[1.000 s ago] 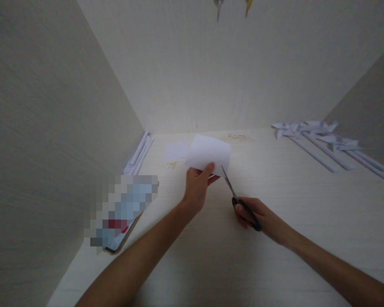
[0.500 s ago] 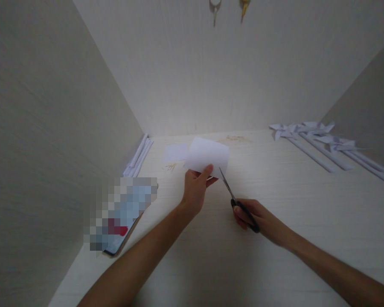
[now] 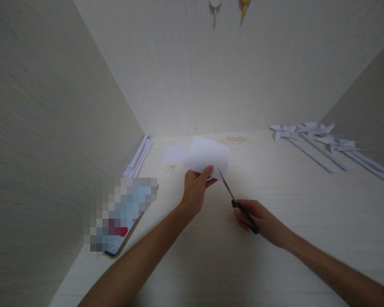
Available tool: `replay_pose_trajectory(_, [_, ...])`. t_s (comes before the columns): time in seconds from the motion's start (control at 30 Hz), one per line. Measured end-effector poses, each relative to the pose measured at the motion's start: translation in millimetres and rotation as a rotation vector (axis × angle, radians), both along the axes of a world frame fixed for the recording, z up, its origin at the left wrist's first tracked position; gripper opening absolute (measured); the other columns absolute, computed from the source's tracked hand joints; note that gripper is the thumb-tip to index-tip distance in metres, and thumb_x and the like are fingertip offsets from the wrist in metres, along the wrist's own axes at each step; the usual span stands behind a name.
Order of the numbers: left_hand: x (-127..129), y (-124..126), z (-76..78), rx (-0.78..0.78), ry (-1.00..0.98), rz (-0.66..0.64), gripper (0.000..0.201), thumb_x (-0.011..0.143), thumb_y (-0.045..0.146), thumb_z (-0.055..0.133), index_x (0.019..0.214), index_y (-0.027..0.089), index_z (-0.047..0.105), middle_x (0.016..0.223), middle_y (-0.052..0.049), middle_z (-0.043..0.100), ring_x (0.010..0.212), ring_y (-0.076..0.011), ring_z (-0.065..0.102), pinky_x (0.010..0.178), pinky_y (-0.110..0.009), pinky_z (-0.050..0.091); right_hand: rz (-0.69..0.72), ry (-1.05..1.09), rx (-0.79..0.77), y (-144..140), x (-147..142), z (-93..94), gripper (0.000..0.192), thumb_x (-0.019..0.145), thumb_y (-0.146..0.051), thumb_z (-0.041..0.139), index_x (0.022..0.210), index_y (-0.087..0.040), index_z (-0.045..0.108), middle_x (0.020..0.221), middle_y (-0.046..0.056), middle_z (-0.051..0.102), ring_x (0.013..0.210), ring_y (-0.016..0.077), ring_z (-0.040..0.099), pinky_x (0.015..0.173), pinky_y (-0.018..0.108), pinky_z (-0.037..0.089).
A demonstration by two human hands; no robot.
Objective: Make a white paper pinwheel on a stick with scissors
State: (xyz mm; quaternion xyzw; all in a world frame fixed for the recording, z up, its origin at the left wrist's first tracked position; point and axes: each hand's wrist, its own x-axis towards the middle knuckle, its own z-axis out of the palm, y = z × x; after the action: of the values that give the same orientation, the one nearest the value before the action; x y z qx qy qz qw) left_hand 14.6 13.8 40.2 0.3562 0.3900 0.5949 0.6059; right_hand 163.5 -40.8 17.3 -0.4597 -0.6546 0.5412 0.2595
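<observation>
A phone [image 3: 120, 215] lies far to the left of the white paper [image 3: 208, 155], close to the left wall, and its screen is blurred out. Behind the phone, some rolled white paper sticks [image 3: 138, 157] lie along the same wall. A small paper square [image 3: 175, 152] lies flat on the table [image 3: 211, 256], just left of the white paper.

The left hand [image 3: 196, 189] pinches the white paper at its bottom edge, with the thumb on top. The paper is held up off the table, out in front of the person.

Just right of the paper's bottom edge are the scissors [image 3: 238, 204]. Their thin blades point up at the paper and the tip is right at its edge. It is too small to tell if the blades are apart. The right hand [image 3: 259, 219] is closed around the black handles.

Far to the right of the white paper, a bunch of paper pinwheels [image 3: 320, 138] on long white sticks lie on the table near the right wall.
</observation>
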Motion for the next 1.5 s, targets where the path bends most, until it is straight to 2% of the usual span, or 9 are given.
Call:
replay_pose_trajectory(0.47, [-1.0, 0.9, -0.7, -0.006, 0.008, 0.004, 0.019, 0.061, 0.026, 0.066, 0.075, 0.014, 0.062, 0.073, -0.002, 0.066, 0.066, -0.0123, 0.062, 0.069, -0.028, 0.051, -0.022, 0.0, -0.015, -0.1, -0.1, -2.2, 0.043, 0.073, -0.056, 0.045, 0.053, -0.018, 0.036, 0.047, -0.004, 0.036, 0.044, 0.0076, 0.032, 0.042, 0.022, 0.025])
replay_pose_trajectory(0.77, [-0.9, 0.8, -0.6, -0.002, 0.007, 0.002, 0.016, 0.062, 0.024, 0.065, 0.073, 0.013, 0.062, 0.071, -0.002, 0.065, 0.063, -0.0111, 0.061, 0.063, -0.025, 0.051, -0.035, 0.005, -0.024, -0.2, 1.1, -5.7, 0.042, 0.073, -0.055, 0.047, 0.054, -0.019, 0.036, 0.047, -0.005, 0.035, 0.043, 0.0073, 0.032, 0.041, 0.022, 0.025])
replay_pose_trajectory(1.07, [-0.9, 0.4, -0.6, 0.002, 0.01, 0.004, 0.018, 0.061, 0.026, 0.066, 0.074, 0.015, 0.063, 0.072, -0.001, 0.066, 0.064, -0.0114, 0.061, 0.066, -0.027, 0.051, -0.048, -0.004, -0.027, 0.0, 0.1, -6.3, 0.04, 0.073, -0.053, 0.048, 0.054, -0.019, 0.037, 0.047, -0.005, 0.036, 0.042, 0.0073, 0.032, 0.04, 0.022, 0.025])
replay_pose_trajectory(1.5, [-1.6, -0.6, -0.8, -0.017, 0.007, 0.01, 0.014, 0.063, 0.023, 0.065, 0.073, 0.014, 0.062, 0.074, -0.002, 0.066, 0.067, -0.0106, 0.061, 0.059, -0.021, 0.051, -0.064, -0.006, -0.044, -1.3, -1.2, -7.5, 0.041, 0.071, -0.054, 0.049, 0.054, -0.019, 0.035, 0.046, -0.006, 0.033, 0.042, 0.0065, 0.03, 0.04, 0.022, 0.023])
